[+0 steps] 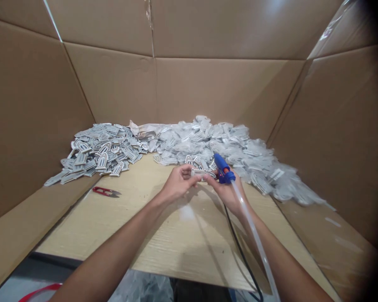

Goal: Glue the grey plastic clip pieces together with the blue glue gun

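Note:
Over the middle of the table, my left hand pinches one end of a small pale arched piece. My right hand carries a blue hot glue gun, and its thumb and fingertips meet the other end of that piece. A long translucent glue stick runs from the back of the gun toward me, with a black cord hanging beside it. Just beyond my fingers lie a few grey-and-white arched pieces. The gun's trigger is hidden by my hand.
Loose arched pieces are heaped at the back left. A wide pile of plastic-bagged pieces spreads from the back middle to the right. Red-handled thread snips lie left on the wooden table. Cardboard walls enclose the sides and back.

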`<action>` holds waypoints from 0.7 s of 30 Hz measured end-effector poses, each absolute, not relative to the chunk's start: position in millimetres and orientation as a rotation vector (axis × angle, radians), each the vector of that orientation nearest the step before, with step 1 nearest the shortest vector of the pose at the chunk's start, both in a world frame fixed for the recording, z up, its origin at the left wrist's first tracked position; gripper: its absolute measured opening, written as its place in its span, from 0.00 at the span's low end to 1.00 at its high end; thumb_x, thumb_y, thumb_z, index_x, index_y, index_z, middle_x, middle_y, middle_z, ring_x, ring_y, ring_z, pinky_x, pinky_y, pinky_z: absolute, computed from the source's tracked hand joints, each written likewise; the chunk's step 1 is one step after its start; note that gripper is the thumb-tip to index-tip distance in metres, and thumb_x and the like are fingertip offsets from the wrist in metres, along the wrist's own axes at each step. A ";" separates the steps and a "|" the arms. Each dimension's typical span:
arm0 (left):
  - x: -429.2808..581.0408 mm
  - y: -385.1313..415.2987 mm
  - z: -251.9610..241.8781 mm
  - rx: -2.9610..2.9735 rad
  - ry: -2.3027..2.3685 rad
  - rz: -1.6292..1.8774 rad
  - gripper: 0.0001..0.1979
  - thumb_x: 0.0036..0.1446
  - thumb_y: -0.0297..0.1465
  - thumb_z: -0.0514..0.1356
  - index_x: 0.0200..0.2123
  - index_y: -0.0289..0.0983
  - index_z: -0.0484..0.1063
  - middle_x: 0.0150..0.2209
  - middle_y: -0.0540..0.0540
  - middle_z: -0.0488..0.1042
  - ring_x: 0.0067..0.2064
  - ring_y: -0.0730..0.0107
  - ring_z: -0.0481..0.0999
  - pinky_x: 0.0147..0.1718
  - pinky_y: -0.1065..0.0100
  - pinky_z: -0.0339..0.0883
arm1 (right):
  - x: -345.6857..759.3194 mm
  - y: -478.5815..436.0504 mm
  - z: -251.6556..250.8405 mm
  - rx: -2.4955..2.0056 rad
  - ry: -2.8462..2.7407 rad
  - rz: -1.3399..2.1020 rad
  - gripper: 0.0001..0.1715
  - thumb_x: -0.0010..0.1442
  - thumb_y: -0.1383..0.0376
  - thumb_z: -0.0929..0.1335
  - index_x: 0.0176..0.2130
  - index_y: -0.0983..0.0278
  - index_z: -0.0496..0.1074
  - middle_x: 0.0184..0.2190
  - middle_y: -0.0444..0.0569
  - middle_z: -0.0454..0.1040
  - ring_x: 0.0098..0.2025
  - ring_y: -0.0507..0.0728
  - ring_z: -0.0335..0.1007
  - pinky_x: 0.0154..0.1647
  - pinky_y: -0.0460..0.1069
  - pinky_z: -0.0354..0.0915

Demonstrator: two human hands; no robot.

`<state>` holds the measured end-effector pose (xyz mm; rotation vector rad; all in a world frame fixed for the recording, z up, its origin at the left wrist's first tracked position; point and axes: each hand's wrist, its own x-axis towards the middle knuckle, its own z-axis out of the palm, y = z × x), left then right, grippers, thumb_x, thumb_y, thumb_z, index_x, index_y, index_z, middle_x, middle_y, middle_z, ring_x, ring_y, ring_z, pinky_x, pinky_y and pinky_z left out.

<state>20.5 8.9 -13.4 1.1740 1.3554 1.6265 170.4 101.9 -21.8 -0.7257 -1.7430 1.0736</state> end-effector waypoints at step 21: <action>18.5 16.2 -17.5 0.679 1.177 1.785 0.22 0.43 0.32 0.76 0.44 0.33 0.82 0.23 0.53 0.71 0.21 0.83 0.57 0.22 0.75 0.50 | 161.8 88.0 -44.2 -0.836 -1.823 1.035 0.28 0.56 0.42 0.73 0.40 0.62 0.71 0.29 0.47 0.77 0.30 0.58 0.71 0.32 0.50 0.64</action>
